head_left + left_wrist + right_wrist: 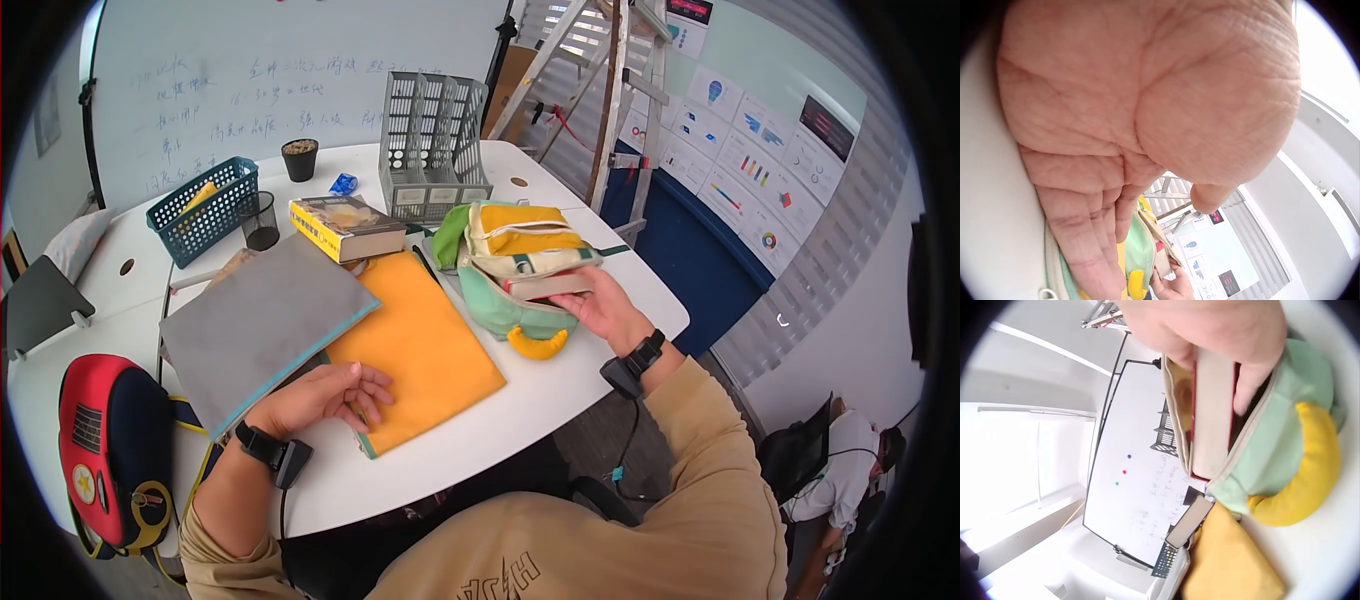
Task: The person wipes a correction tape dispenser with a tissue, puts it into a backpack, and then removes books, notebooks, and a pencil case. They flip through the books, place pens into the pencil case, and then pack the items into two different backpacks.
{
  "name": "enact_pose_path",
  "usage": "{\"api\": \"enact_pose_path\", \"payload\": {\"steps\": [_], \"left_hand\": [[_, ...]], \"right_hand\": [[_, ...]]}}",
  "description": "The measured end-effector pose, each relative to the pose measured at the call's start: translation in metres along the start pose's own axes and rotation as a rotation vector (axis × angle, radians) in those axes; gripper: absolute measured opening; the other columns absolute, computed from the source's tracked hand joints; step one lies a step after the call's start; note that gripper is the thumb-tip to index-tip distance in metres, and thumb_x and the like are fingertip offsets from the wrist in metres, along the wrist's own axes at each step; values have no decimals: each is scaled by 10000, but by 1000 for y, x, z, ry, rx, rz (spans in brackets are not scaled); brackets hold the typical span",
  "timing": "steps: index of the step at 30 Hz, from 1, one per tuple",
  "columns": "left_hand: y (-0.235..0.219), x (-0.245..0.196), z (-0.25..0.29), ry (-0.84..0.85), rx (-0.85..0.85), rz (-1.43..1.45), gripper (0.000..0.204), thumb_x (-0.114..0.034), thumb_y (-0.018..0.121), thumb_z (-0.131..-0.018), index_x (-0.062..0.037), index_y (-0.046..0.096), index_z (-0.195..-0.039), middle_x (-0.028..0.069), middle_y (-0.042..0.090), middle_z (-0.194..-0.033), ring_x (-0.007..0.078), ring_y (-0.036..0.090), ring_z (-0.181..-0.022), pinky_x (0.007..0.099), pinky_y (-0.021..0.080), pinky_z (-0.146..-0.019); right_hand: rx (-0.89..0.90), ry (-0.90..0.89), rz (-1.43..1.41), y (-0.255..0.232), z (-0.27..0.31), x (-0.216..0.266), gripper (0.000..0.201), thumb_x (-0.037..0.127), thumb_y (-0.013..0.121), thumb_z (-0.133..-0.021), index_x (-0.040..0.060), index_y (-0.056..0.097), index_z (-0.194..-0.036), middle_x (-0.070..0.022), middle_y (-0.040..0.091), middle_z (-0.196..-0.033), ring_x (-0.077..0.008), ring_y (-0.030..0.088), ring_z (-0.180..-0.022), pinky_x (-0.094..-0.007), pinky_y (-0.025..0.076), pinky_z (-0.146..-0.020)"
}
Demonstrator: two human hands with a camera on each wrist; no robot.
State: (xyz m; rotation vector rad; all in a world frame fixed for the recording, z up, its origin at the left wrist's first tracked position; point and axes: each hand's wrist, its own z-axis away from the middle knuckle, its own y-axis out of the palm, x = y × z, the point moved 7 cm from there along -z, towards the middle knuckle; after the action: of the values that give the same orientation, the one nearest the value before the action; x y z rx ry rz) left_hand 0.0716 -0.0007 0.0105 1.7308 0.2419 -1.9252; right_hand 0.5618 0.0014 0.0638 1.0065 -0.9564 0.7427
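Observation:
My right hand point(605, 302) grips a thick book point(1213, 419) with red covers and pale page edges, thumb on one side and fingers on the other. This book sits partly inside the unzipped mint-green backpack point(490, 300), which has a yellow front pocket and a stuffed yellow handle point(1310, 475). Its lower part is hidden in the bag. Over the near edge of the orange zip pouch point(430, 350), my left hand point(325, 395) hovers with loosely bent fingers and holds nothing. A grey zip pouch point(270, 320) with a turquoise edge lies beside that hand, overlapping the orange one.
Behind the pouches lies a thick yellow-spined book point(345, 228). A grey file rack point(435, 150), a teal basket point(205, 215), a mesh pen cup point(259, 222) and a potted plant point(300, 160) stand farther back. At the left is a red and navy backpack point(115, 450).

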Motion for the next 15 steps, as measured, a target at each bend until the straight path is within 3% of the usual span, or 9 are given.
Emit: {"api": "enact_pose_path", "payload": {"steps": [2,5,6,11,13,15], "left_hand": [[0,0,0,-6,-2,3,679,-535,411,-1267,42,627,-1553,173,741,-1415,244,771,-1166,408,670,-993],[1,-2,2,-1,-13,42,622,-459,427,-1277,63,631,-1547,172,748,-1397,250,776,-1139,416,678,-992],[1,-1,2,-5,-14,45,621,-457,427,-1278,62,631,-1548,172,749,-1398,250,776,-1139,414,676,-993],[-4,4,1,8,0,30,638,-483,416,-1277,45,626,-1568,177,755,-1426,238,777,-1146,411,670,-981],[-4,4,0,-5,-4,18,630,-472,413,-1279,43,633,-1567,170,765,-1415,238,781,-1133,405,669,-974],[-4,5,2,-8,-17,7,628,-470,415,-1279,41,638,-1567,163,773,-1404,237,784,-1122,399,667,-970]], "right_hand": [[-171,-118,-128,-4,4,13,600,386,774,-1067,31,611,-1522,-166,707,-1395,-310,744,-1222,-489,618,-1180],[-252,-233,-15,-9,12,46,675,496,789,-1032,39,634,-1503,-157,700,-1404,-278,733,-1211,-461,640,-1116],[-252,-298,76,-13,12,59,663,526,793,-1009,19,687,-1424,-163,723,-1340,-276,759,-1159,-438,669,-1002],[-338,-477,342,-10,56,124,542,466,793,-1007,-25,765,-1235,-124,788,-1055,-264,796,-860,-421,683,-747],[-360,-638,365,-29,68,153,391,401,760,-1041,15,807,-1074,-66,788,-977,-146,734,-741,-338,584,-635],[-352,-803,456,-26,101,185,338,339,695,-1093,31,773,-978,-38,744,-950,-116,646,-821,-323,513,-768]]}}
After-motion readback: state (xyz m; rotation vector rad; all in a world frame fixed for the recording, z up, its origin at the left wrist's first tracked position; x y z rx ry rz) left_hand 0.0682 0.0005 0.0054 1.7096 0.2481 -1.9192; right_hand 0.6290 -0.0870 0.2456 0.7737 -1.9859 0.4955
